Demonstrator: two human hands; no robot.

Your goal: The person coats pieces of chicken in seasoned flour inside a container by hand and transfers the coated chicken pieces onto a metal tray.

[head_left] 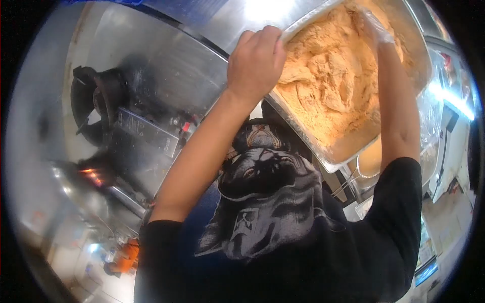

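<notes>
A deep metal tray (331, 165) at the upper right is filled with orange breading flour (308, 108). Lumpy pieces coated in the same flour (336, 76) lie in it; what is under the coating is hidden. My left hand (256, 63) is closed over the tray's left rim, fingers curled on the edge. Wearing a clear plastic glove, my right hand (375, 29) reaches into the flour at the far side of the tray. Its fingers are too covered and blurred to make out.
On the left stands a black burner ring (98, 103) beside a steel counter (172, 65), with glowing flame (92, 175) below it. A round wire-handled strainer (370, 160) sits near the tray's front corner. Clear plastic bags (430, 123) hang or lie to the right.
</notes>
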